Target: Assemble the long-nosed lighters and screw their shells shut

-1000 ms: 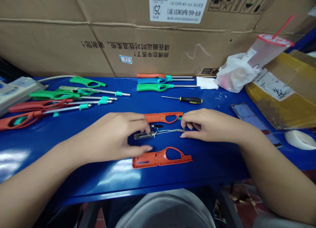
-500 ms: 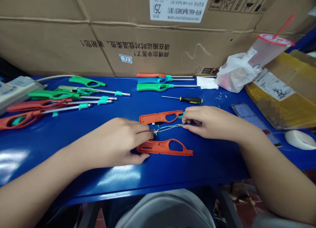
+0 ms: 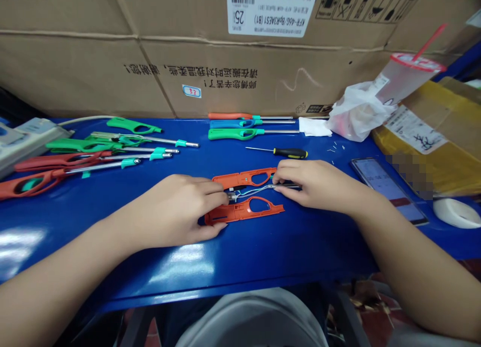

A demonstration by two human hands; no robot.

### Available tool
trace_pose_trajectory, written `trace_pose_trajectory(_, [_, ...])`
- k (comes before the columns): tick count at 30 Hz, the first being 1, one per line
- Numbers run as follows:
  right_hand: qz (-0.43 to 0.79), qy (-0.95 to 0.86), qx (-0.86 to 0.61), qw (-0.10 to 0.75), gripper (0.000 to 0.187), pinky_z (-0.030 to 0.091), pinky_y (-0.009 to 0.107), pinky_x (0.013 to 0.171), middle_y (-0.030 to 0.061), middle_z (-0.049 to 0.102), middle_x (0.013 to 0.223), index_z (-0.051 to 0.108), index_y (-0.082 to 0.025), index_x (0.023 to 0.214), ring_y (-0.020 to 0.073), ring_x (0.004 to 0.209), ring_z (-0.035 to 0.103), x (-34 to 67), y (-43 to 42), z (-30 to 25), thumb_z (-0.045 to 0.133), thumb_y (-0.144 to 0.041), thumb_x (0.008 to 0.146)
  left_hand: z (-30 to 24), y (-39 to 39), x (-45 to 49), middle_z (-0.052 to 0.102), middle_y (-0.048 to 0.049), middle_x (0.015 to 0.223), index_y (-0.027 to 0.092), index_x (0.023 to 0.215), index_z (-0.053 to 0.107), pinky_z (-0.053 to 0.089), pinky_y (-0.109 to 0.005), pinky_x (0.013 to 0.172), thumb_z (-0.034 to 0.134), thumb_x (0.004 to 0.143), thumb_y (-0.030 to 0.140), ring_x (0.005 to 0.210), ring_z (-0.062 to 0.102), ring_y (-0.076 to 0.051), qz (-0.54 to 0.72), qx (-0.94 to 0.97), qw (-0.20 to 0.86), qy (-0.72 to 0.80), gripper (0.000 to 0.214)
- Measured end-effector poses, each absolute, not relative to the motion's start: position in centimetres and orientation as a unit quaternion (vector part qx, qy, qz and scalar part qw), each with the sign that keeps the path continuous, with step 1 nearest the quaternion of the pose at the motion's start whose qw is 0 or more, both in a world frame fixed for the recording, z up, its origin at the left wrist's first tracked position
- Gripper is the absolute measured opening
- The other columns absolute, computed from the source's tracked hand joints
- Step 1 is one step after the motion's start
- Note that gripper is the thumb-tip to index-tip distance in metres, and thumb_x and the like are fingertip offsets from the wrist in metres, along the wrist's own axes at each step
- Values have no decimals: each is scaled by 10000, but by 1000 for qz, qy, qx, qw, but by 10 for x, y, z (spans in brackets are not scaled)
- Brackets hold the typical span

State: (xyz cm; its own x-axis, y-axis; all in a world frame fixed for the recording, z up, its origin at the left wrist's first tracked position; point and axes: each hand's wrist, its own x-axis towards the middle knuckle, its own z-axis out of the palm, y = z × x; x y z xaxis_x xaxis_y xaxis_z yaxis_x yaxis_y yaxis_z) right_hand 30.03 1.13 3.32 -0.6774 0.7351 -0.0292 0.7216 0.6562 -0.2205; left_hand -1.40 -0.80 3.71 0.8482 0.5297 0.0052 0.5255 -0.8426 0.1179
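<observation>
Two orange lighter shell halves lie apart on the blue table, insides showing: the upper half (image 3: pixel 243 179) and the lower half (image 3: pixel 246 211). My left hand (image 3: pixel 184 206) is closed round the left end of the lower half, thumb below it, fingertips over the inner part (image 3: pixel 232 196) between the halves. Thin pale wires (image 3: pixel 252 191) run from there to the right. My right hand (image 3: pixel 304 181) pinches the near end of a dark metal lighter tube (image 3: pixel 294 186) beside the wires, fingers also close to the upper half's tip.
Several lighters (image 3: pixel 131 150) lie at the left by a white power strip (image 3: pixel 35 141). More lighters (image 3: pixel 236 133) line the carton (image 3: pixel 210 51). A screwdriver (image 3: pixel 291 152), phone (image 3: pixel 391 191), white mouse-like object (image 3: pixel 456 212), bagged cup (image 3: pixel 404 78) and yellow parcel (image 3: pixel 443 171) are also around.
My left hand has tilted the lower shell half and brought it up nearer the upper half. My right hand has shifted slightly left with the tube, and the wires sag more.
</observation>
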Motion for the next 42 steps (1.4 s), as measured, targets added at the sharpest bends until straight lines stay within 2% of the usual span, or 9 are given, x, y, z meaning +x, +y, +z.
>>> trace_pose_trajectory(4, [99, -908, -404, 43, 163, 442, 303, 730, 71, 712, 1131, 697, -200, 1032, 208, 946, 673, 300, 13, 30, 553, -276, 1026, 35, -4, -15, 757, -66, 950, 218, 1044, 734, 507, -352, 696, 591, 976, 389, 803, 720, -241, 22, 955, 52, 292, 233])
trace_pose_trajectory(8, [111, -907, -404, 51, 153, 474, 321, 780, 71, 709, 1132, 695, -198, 1044, 217, 966, 686, 300, 14, 29, 559, -265, 1026, 36, -2, -15, 763, -74, 990, 215, 1052, 738, 529, -357, 714, 585, 987, 396, 837, 732, -249, 20, 952, 43, 303, 246])
trace_pose_trajectory(12, [113, -905, -407, 46, 143, 486, 331, 792, 79, 681, 1200, 684, -200, 1097, 229, 991, 690, 299, 12, 31, 603, -285, 1014, 39, 0, -16, 771, -90, 1056, 201, 1074, 744, 553, -372, 742, 572, 1005, 489, 890, 742, -268, 51, 951, 20, 306, 343])
trace_pose_trajectory(15, [115, -902, -415, 42, 170, 488, 331, 776, 85, 662, 1216, 667, -196, 1132, 223, 955, 687, 299, 12, 31, 623, -304, 1007, 38, 4, -19, 762, -81, 1060, 203, 1070, 736, 548, -344, 736, 496, 1044, 430, 911, 736, -244, 87, 938, 25, 334, 331])
trace_pose_trajectory(21, [127, -907, -400, 28, 170, 474, 330, 778, 89, 675, 1155, 675, -188, 1088, 224, 954, 683, 301, 11, 30, 536, -275, 1045, 32, 14, -24, 753, -57, 1082, 230, 1106, 723, 513, -275, 645, 547, 1000, 410, 801, 707, -183, 84, 908, 121, 392, 273])
trace_pose_trajectory(27, [111, -906, -408, 16, 164, 444, 317, 722, 75, 688, 1119, 684, -184, 1067, 215, 916, 678, 297, 9, 33, 544, -265, 1041, 25, 17, -24, 745, -61, 1132, 238, 1101, 747, 563, -323, 802, 566, 1008, 458, 911, 726, -211, 98, 892, 172, 407, 300])
trace_pose_trajectory(33, [104, -907, -408, 16, 161, 438, 309, 713, 74, 690, 1116, 676, -187, 1063, 205, 900, 674, 295, 8, 33, 536, -263, 1045, 22, 15, -21, 738, -68, 1117, 216, 1074, 713, 559, -319, 742, 513, 1040, 439, 877, 730, -213, 91, 892, 149, 417, 301])
trace_pose_trajectory(42, [109, -902, -417, 10, 146, 426, 297, 708, 52, 690, 1101, 675, -200, 1036, 198, 899, 673, 295, 8, 35, 544, -264, 1043, 31, 12, -22, 767, -60, 1088, 210, 1092, 725, 565, -351, 794, 513, 1055, 414, 944, 749, -242, 104, 894, 131, 415, 297])
